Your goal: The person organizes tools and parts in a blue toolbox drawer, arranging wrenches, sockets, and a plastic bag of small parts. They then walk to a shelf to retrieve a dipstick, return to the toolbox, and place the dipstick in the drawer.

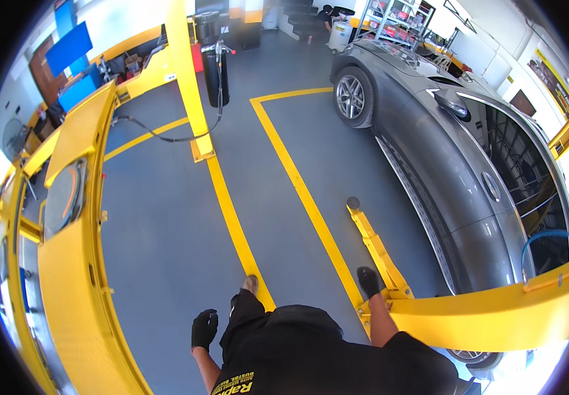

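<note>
At near left, black-gloved left hand (204, 329) above grey floor (166, 257); at near right, gloved right hand (368, 282) beside yellow lift arm (379, 252). Cannot tell finger closure on either. Best to watch footing around that arm.

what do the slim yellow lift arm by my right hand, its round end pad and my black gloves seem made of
Lift arm: probably painted steel, given its hard edges and even yellow coat.
End pad: perhaps rubber, dark and dull.
Gloves: likely matte fabric, close-fitting; any coating is unclear.
</note>
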{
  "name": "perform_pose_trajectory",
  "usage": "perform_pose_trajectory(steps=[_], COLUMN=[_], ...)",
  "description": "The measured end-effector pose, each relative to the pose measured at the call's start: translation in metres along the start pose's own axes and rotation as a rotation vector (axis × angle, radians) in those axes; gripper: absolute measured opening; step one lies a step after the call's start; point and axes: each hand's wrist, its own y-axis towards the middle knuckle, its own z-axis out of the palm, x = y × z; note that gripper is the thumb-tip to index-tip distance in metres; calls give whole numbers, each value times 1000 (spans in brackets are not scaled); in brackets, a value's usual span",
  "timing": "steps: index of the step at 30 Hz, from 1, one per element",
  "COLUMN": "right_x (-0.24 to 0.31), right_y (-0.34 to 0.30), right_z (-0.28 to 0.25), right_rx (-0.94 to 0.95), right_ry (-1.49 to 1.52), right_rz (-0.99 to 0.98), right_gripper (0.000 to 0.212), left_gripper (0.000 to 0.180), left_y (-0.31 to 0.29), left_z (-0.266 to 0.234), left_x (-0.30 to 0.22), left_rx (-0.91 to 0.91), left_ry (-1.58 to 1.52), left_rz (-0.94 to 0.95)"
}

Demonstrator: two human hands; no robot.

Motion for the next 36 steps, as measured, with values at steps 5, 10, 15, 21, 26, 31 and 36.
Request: perform_pose_trajectory(steps=[5,10,15,21,26,31,36], right_x=[87,19,44,37,184,306,355], right_y=[-2,-47,138,521,838,1034,1184], right_z=[33,69,46,9,-98,-137,-111], right_rx=[347,347,-157,-294,-199,25,155], right_ry=[-65,-136,754,777,482,492,393], right_rz=[249,165,1009,489,28,-120,-325], right_gripper=[37,38,26,16,18,25,30], left_gripper=[27,25,23,25,28,25,24], left_y=[192,411,582,725,829,952,1103], left_z=[-77,-105,-64,-8,-25,-28,-16], left_x=[-93,-252,-382,-548,-623,-645,-707], left_rx=[4,49,184,428,405,233,164], left_ry=[284,292,289,143,170,150,52], left_rz=[316,562,706,839,794,594,619])
